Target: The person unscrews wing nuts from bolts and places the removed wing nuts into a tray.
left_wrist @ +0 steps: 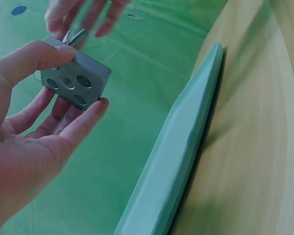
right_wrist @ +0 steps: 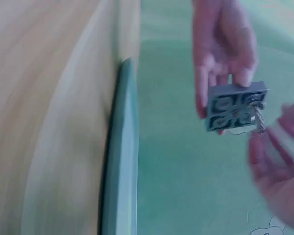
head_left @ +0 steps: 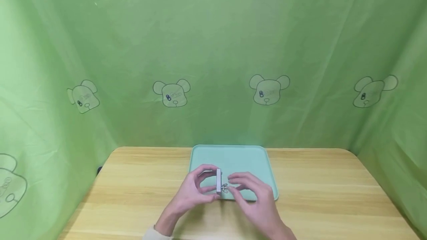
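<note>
My left hand (head_left: 191, 192) grips a small grey metal block (head_left: 218, 181) by its edges, thumb on one side and fingers on the other. In the left wrist view, several round holes open on one face of the block (left_wrist: 93, 69), the middle one threaded. A threaded bolt (right_wrist: 259, 119) with a winged piece (head_left: 225, 187) at its base sticks out of the opposite face. Close to the bolt's free end is my right hand (head_left: 259, 201), its fingers loosely bent and apart, blurred in both wrist views. Whether its thumb touches the bolt is hard to see.
A light green tray (head_left: 233, 155) lies on the wooden table (head_left: 317, 188), below and beyond the hands. Green curtains (head_left: 213, 47) with bear-head drawings enclose the table at the back and sides.
</note>
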Tool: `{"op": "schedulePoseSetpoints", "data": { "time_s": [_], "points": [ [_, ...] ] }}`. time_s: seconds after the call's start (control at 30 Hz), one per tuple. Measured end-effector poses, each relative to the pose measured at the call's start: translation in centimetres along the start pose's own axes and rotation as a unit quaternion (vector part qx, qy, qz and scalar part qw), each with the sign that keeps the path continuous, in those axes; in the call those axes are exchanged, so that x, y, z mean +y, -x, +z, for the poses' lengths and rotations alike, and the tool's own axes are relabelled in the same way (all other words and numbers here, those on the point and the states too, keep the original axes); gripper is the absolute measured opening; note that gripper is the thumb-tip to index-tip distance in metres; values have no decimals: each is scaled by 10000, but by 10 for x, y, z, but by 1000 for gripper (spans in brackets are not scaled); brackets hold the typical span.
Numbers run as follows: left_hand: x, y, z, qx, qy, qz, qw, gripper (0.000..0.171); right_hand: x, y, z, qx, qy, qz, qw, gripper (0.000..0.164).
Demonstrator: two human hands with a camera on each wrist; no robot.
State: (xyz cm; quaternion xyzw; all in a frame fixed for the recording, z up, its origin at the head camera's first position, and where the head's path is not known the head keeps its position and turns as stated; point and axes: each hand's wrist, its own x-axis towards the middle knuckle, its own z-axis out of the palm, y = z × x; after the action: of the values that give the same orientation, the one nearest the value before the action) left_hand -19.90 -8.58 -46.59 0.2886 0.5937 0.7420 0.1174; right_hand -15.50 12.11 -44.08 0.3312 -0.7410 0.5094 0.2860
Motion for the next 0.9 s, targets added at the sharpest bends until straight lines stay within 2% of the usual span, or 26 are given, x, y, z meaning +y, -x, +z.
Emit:
{"op": "schedulePoseSetpoints", "data": {
  "time_s": [0.03,0.07,0.1,0.17,0.2,0.23,0.3,0.4,0.57,0.7,0.87,0.9],
  "points": [
    [1,-1,0,-32,-58,33,10000,67,2,1,-2,-57,-273,746,9968,24],
    [1,-1,1,-77,-129,78,9999,67,3,2,-3,-103,-581,1493,9870,21],
    [2,-2,2,-117,-237,123,9996,67,5,3,-4,-147,-869,2191,9717,19],
    [1,-3,3,-217,-385,252,9987,66,7,3,-7,-206,-1375,3264,9349,23],
    [1,-3,5,-264,-431,281,9983,66,8,3,-9,-245,-1604,3674,9158,27],
    [1,-2,6,-311,-476,317,9979,66,9,3,-10,-296,-1781,3946,9009,30],
    [-1,-1,9,-388,-534,394,9970,65,9,4,-12,-458,-1994,4204,8840,35],
    [-3,3,13,-463,-552,428,9965,64,8,7,-14,-715,-2112,4374,8712,35],
    [4,6,19,-458,-543,440,9965,63,8,11,-15,-1014,-2250,4373,8648,32],
    [14,7,23,-448,-581,497,9961,61,10,11,-16,-1233,-2507,4358,8556,31],
    [15,7,23,-459,-722,580,9946,60,14,10,-17,-1442,-2710,4323,8479,30],
    [15,6,23,-441,-736,516,9950,60,15,10,-18,-1450,-2736,4324,8468,30]
  ]
}}
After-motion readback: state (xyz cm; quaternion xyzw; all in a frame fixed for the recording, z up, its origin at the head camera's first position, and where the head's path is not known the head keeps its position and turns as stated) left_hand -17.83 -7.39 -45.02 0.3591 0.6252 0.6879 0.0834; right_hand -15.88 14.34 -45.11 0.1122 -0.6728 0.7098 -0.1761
